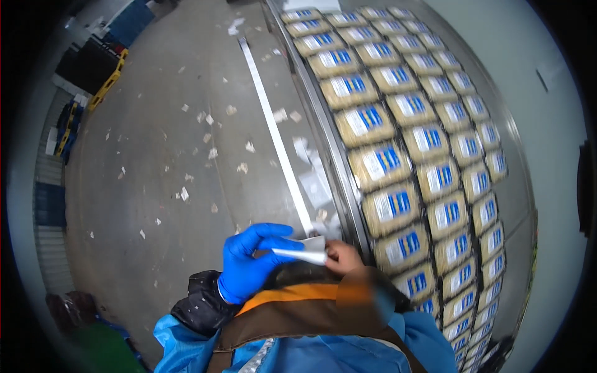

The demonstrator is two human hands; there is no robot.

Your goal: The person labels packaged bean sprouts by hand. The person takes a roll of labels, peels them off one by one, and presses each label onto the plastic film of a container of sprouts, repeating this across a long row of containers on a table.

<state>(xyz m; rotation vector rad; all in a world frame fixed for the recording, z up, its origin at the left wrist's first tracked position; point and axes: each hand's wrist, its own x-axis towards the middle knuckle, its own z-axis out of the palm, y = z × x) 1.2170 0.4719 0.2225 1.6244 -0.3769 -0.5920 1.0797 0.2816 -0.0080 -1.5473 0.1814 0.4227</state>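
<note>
My left hand, in a blue glove, grips a folded white paper piece near the bottom middle, its upper fingers curled above the paper. My bare right hand has its fingers on the paper's right end, close beside the metal table edge. To the right, rows of sealed trays with pale contents and blue-and-white labels lie on the table.
The grey floor is strewn with paper scraps. A long white stripe runs beside the table, with white sheets near it. Yellow and dark pallets stand at the upper left.
</note>
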